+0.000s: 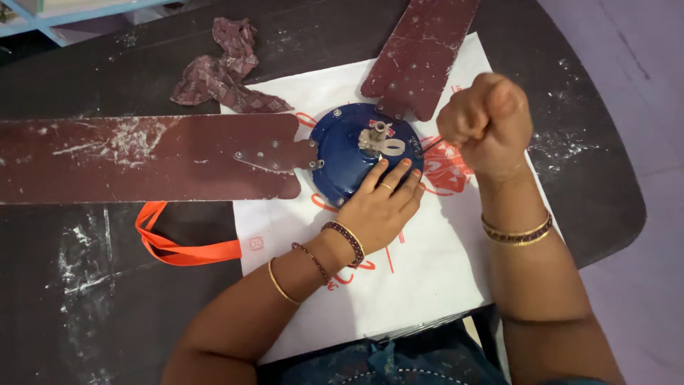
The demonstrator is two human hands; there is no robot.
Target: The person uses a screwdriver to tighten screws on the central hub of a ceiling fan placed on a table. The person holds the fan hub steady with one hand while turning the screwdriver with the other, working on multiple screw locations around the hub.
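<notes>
Left hand (381, 203) spread flat on blue fan motor housing (349, 153); right hand (488, 121) fisted around thin tool (430, 144), just beside housing.

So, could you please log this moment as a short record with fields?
surface: dark table with white printed bag, orange handle
work piece: blue fan motor housing, two maroon blades attached
left hand: flat on housing
right hand: fisted around a thin tool, mostly hidden
nearby: crumpled maroon cloth

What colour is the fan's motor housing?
Dark blue: the motor housing, clearest in the head view.
</notes>
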